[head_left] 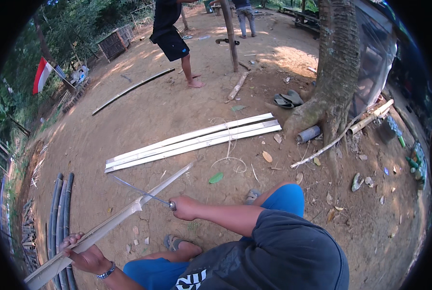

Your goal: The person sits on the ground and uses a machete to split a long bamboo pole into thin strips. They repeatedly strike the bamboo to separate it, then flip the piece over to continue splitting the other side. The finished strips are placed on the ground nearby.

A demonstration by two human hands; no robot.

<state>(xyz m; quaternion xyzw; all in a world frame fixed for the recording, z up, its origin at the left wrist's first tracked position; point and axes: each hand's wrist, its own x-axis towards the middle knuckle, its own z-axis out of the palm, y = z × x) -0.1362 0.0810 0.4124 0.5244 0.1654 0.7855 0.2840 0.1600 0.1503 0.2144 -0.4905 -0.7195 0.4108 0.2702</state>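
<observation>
A long split bamboo strip (107, 223) slants from the lower left up toward the middle. My left hand (88, 256), with a bracelet at the wrist, is closed around its lower part. In the closed fist of my right hand (184, 208) is the handle of a machete (153, 196); the grip is mostly hidden. Its long thin blade crosses the strip and points to the far left. Where blade and strip meet, a raised sliver (137, 205) stands out from the strip. Beyond the strip's far end, pale split bamboo lengths (196, 140) lie side by side on the ground.
Dark poles (59, 227) lie at the left. A tree trunk (339, 58) rises at the right, with sandals (288, 99) and a short bamboo tube (308, 134) near its roots. One person (170, 43) stands barefoot ahead beside a post (230, 38); another (245, 19) is farther back.
</observation>
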